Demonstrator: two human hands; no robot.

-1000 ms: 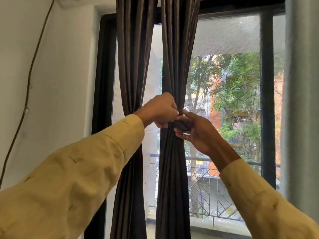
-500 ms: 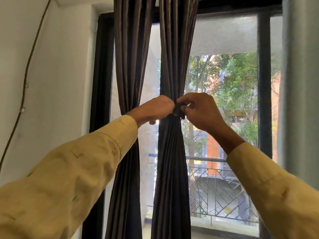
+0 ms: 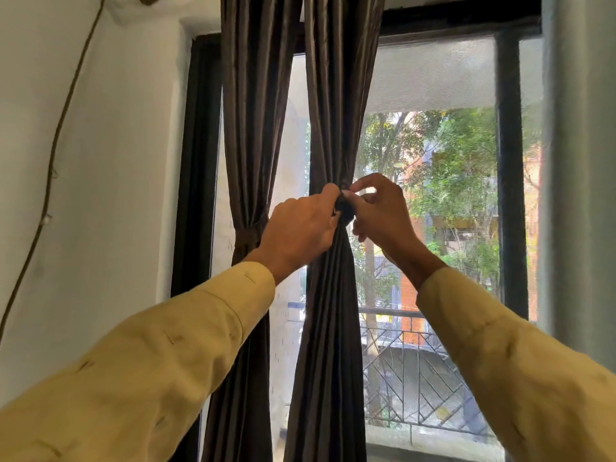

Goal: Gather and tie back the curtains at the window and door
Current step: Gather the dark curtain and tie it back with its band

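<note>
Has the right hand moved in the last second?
Yes. Against the curtain, the right hand has risen: it was cupped below the tie; now it is level with it, fingers pinching its top.

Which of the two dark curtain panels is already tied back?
The left panel, beside the wall: a band cinches its middle. The right panel is only gathered, pinched by the left hand and right hand.

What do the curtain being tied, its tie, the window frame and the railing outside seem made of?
Curtain: woven cloth, dark brown with a satin-like sheen; soft pleats catch light. Tie: seemingly the same cloth. Window frame: dark, matt, painted wood or metal, cannot tell which. Railing: thin dark bars, likely metal.
</note>
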